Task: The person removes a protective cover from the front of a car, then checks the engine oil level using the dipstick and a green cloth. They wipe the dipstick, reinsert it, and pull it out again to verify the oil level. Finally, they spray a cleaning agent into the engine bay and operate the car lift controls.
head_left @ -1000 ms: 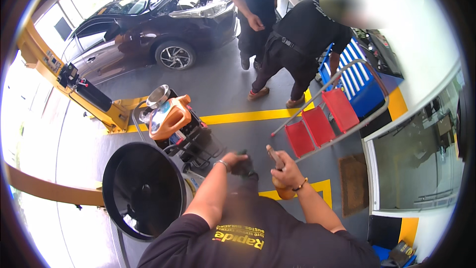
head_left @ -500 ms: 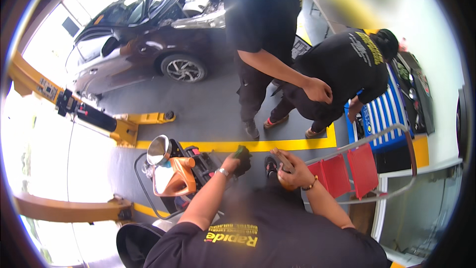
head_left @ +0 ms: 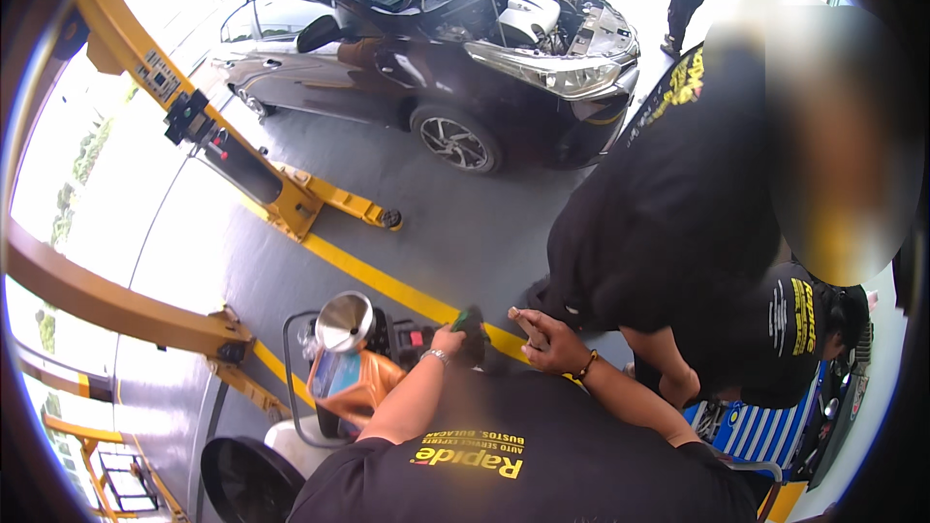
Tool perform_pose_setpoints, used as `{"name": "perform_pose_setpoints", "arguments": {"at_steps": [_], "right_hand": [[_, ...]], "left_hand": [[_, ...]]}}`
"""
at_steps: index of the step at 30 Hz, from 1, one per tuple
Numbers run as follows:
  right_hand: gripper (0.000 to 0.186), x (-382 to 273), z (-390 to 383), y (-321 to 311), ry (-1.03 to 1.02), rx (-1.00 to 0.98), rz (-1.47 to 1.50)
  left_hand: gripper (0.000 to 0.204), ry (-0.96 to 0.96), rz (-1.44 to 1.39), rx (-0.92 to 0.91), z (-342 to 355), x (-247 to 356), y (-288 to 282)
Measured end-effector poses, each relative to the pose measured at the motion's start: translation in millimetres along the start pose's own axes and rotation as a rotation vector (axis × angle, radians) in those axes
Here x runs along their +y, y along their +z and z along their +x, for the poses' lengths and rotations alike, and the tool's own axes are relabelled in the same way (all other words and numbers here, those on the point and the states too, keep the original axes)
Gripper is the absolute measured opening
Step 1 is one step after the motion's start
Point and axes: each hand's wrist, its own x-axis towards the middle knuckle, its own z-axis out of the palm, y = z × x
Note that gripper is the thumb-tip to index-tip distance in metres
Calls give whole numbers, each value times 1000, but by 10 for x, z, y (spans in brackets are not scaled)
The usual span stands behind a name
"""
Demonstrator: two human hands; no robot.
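My left hand (head_left: pixel 446 341), with a metal watch on its wrist, is closed around a dark, cloth-like thing (head_left: pixel 473 339) with a green part on top. Its exact kind is unclear. To the right, my right hand (head_left: pixel 559 351), a beaded bracelet at the wrist, grips a flat, narrow brownish-grey piece (head_left: pixel 529 328) that sticks out past the fingers. The two hands are apart, in front of my chest. Beside my left forearm stand a steel funnel (head_left: pixel 345 321) and an orange jug (head_left: pixel 373 380).
A dark car (head_left: pixel 378 87) with its hood up stands ahead, beside a yellow lift post (head_left: pixel 228 160). One co-worker (head_left: pixel 668 203) stands close on my right; another (head_left: pixel 765 339) bends near a blue tool cabinet (head_left: pixel 765 431). A black round pan (head_left: pixel 250 479) is at lower left.
My view has swung, so the car sits farther right in it. The standing co-worker now appears nearer on the right, and the red panels have left view. Both hands keep their holds.
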Motion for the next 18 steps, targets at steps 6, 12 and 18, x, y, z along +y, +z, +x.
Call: {"name": "perform_pose_setpoints", "arguments": {"at_steps": [6,12,18], "right_hand": [[61,576,968,-147,-39,317,24],[62,1130,2095,-603,55,726,331],[60,1014,3016,-1328,72,715,422]], "left_hand": [[17,21,49,-80,1503,333,-544],[22,-145,-765,-260,2647,1859,-1289],[47,-70,-1039,-358,3050,3738,-1733]]}}
